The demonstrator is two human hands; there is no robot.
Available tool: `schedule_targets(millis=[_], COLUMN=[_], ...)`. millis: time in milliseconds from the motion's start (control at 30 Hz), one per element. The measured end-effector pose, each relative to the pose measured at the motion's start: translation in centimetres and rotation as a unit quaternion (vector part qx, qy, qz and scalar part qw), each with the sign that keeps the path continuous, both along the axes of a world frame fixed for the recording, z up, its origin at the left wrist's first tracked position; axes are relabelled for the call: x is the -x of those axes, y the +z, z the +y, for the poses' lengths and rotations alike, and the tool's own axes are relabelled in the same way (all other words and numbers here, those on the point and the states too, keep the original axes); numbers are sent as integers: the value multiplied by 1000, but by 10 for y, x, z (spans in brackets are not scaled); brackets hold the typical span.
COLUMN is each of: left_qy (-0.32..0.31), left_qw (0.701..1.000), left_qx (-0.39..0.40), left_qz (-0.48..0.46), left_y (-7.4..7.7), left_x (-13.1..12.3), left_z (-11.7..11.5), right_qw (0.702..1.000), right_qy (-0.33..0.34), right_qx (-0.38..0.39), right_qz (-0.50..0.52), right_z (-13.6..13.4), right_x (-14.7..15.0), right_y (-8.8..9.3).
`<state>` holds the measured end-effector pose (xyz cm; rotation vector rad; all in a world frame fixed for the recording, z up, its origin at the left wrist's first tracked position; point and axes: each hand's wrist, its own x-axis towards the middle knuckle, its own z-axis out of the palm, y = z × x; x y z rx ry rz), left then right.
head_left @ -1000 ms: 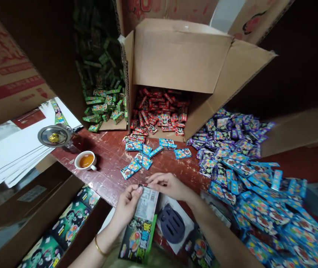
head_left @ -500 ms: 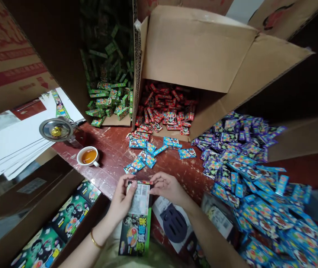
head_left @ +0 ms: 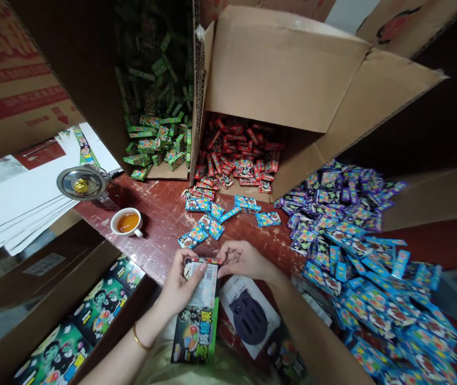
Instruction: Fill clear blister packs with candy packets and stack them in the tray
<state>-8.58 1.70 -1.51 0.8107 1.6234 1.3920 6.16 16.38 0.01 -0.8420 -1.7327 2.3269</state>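
Observation:
A black and green printed candy box [head_left: 194,337] is held upright at the table's near edge, with a pale label and barcode on its upper part. My left hand [head_left: 175,289] wraps around its left side, the thumb lying across the label. At the top right corner, the bent fingers and thumb of my right hand [head_left: 246,262] pinch the box's edge; some fingertips are hidden. A strip of red packets shows along the top opening. Just beyond lie several loose blue candy packets [head_left: 212,226]. Beside my right wrist is a white sheet with a dark round print [head_left: 250,321].
Cardboard boxes hold green packets [head_left: 158,144] and red packets [head_left: 244,160]. Purple packets [head_left: 332,198] and blue packets [head_left: 388,305] are heaped at right. A cup of tea [head_left: 127,222] and a lidded glass pot [head_left: 80,183] stand at left, above a carton of finished-looking printed boxes [head_left: 102,305].
My left thumb has slid further right across the label. My right hand has risen slightly and its fingers have curled at the box's top corner. The box stays nearly in place.

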Motion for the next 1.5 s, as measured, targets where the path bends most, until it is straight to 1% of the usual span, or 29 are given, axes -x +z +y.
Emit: schedule_targets(millis=[133, 200, 267, 300, 400, 433, 467, 500, 533, 567, 633, 667, 700, 767, 833, 900, 967, 1000, 1033, 1067, 1100, 1133, 1167, 1200, 1233, 1267, 1367, 1433, 1500], left_qy=[-6, -23, -40, -48, -32, -16, 1, 19, 34, 48, 71, 87, 105, 138, 159, 165, 168, 166, 160, 150, 136, 118, 99, 76, 49, 21, -38, -47, -36], left_qw=[1000, 999, 998, 997, 999, 999, 999, 999, 999, 998, 997, 995, 993, 988, 984, 983, 982, 983, 984, 985, 988, 990, 993, 996, 997, 998, 997, 997, 998], left_qx=[8, 11, 24, 29, 31, 32, 35, 37, 37, 32, 13, 2, -7, -22, -27, -24, -22, -22, -23, -25, -26, -27, -29, -30, -34, -39, -52, -52, -47], left_qz=[-29, -39, -44, -46, -28, -20, -14, -12, -14, -20, -37, -43, -50, -63, -74, -80, -80, -79, -79, -78, -74, -68, -59, -48, -40, -36, -31, -22, -12], left_y=[4, 4, 2, 0, -9, -13, -17, -20, -23, -25, -26, -25, -24, -22, -20, -19, -18, -17, -16, -15, -14, -13, -12, -11, -10, -9, -5, -3, -4], left_x=[0, 0, 2, 3, 6, 7, 8, 9, 9, 10, 10, 9, 8, 6, 4, 4, 5, 6, 6, 7, 7, 7, 5, 3, -1, -7, -26, -36, -41], left_z=[1, 2, 3, 3, 4, 4, 4, 5, 5, 6, 7, 8, 8, 8, 8, 6, 5, 5, 6, 7, 8, 11, 14, 18, 21, 25, 29, 26, 21], right_qw=[1000, 998, 996, 992, 965, 954, 942, 928, 906, 876, 810, 788, 776, 773, 782, 792, 802, 821, 849, 889, 923, 945, 955, 958, 956, 952, 949, 958, 972], right_qy=[-7, 7, 54, 91, 211, 224, 211, 179, 126, 69, 27, 35, 40, 39, 24, 3, -22, -46, -77, -122, -156, -190, -216, -233, -251, -267, -275, -245, -183], right_qx=[-25, -47, -69, -83, -156, -201, -260, -328, -404, -477, -584, -608, -617, -614, -605, -596, -585, -560, -518, -439, -351, -260, -186, -141, -122, -120, -141, -140, -143], right_qz=[-14, -28, -35, -36, -12, -1, 5, 8, -2, -15, -52, -91, -127, -152, -148, -132, -117, -100, -77, -34, 9, 48, 78, 91, 93, 89, 66, 53, 43], right_z=[-3, -3, -1, 2, 18, 27, 37, 48, 59, 71, 92, 102, 110, 122, 124, 116, 102, 93, 85, 77, 69, 62, 55, 49, 43, 39, 30, 24, 19], right_x=[3, 4, 4, 6, 23, 35, 51, 72, 97, 124, 180, 207, 230, 263, 273, 260, 226, 202, 177, 150, 123, 98, 76, 57, 41, 29, 7, 0, -6], right_y=[0, 0, 1, 2, 6, 9, 11, 15, 18, 21, 26, 28, 29, 30, 28, 25, 22, 21, 21, 23, 24, 26, 28, 29, 28, 27, 18, 12, 9])
